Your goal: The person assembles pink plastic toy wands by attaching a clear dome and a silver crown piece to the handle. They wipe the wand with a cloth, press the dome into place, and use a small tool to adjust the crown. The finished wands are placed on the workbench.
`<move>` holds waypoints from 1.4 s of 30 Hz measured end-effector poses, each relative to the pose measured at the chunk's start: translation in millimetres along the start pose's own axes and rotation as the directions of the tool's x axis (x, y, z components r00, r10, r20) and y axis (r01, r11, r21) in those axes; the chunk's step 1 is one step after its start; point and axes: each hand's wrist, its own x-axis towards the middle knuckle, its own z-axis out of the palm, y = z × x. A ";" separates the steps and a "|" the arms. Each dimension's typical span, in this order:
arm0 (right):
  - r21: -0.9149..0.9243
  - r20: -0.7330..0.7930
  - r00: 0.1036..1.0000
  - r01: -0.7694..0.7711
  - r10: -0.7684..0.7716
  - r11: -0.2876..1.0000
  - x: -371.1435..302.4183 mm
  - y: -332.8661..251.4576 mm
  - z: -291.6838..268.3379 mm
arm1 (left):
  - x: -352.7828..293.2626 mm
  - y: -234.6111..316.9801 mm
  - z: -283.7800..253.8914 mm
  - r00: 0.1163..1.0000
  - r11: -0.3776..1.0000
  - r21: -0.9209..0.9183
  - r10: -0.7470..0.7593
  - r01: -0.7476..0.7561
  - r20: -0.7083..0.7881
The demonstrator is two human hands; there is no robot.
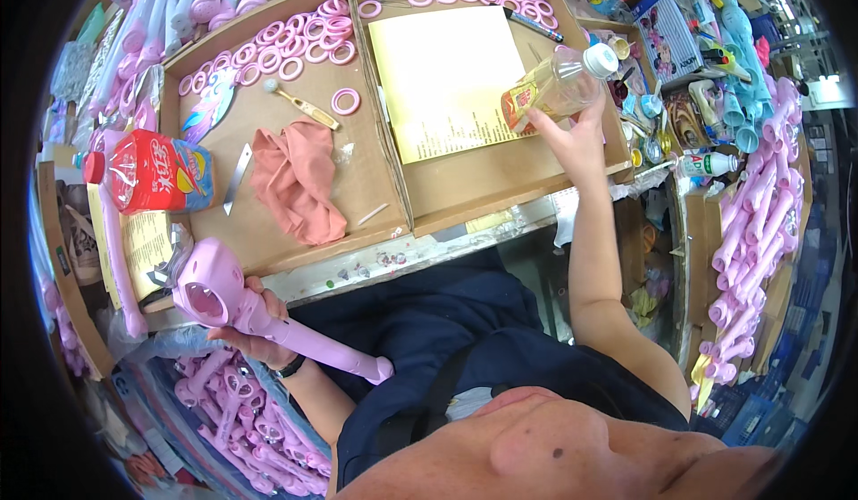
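My left hand point(259, 344), at the lower left, is wrapped round the neck of a pink plastic toy wand point(308, 339). The wand has a hollow round head with an oval opening, and its handle slants down toward my lap. Over the right cardboard tray point(483, 201), my right hand point(576, 142) grips a clear plastic bottle point(563, 84). It tilts with its pale cap up and to the right, and its label is orange and yellow. Under the bottle's lower end lies a yellow printed sheet point(447, 80).
The left tray point(371, 178) holds pink rings point(286, 44), a coral cloth point(299, 183), a small brush point(304, 107) and a blade point(237, 178). A red-capped bottle point(152, 171) is at its left edge. Pink wand parts fill a bag point(250, 420) below and a pile point(755, 223) at right.
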 end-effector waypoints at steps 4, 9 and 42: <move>-0.401 0.265 0.955 0.237 -0.136 0.885 20.0 23.8 -42.1 | 0.1 -1.4 0.9 0.999 0.999 0.040 0.011 -0.009 -0.037; -0.758 0.313 0.943 0.321 -0.115 0.568 75.8 107.3 -47.2 | 0.3 -2.9 3.7 0.999 0.997 0.073 0.004 -0.001 -0.042; 0.119 0.308 0.397 0.886 -0.865 0.449 -147.7 -162.1 47.5 | -50.5 -6.9 98.1 0.991 0.950 0.309 0.076 -0.039 -0.109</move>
